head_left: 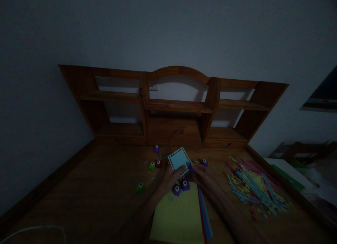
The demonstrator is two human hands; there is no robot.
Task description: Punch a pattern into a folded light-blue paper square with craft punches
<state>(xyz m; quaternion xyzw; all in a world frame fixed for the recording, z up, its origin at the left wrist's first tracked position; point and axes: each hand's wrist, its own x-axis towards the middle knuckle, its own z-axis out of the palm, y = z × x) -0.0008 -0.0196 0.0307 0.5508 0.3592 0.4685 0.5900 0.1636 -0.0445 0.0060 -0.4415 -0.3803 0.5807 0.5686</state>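
Observation:
My left hand (171, 177) pinches the lower left edge of a small light-blue paper square (179, 159) with punched holes along its border. My right hand (201, 173) is closed around a small purple punch (190, 167) set against the square's right edge. Both hands hover over the wooden desk (100, 188). Below them lies a stack of coloured paper sheets (179, 216) with a yellow sheet on top. Two purple punches (180, 187) rest at the top of that stack.
Several small punches lie about: green (140, 187), green (152, 165), red (158, 163), purple (156, 149), purple (204, 162). A heap of punched paper strips (252, 188) lies at the right. A wooden shelf unit (173, 107) stands at the back. The scene is dim.

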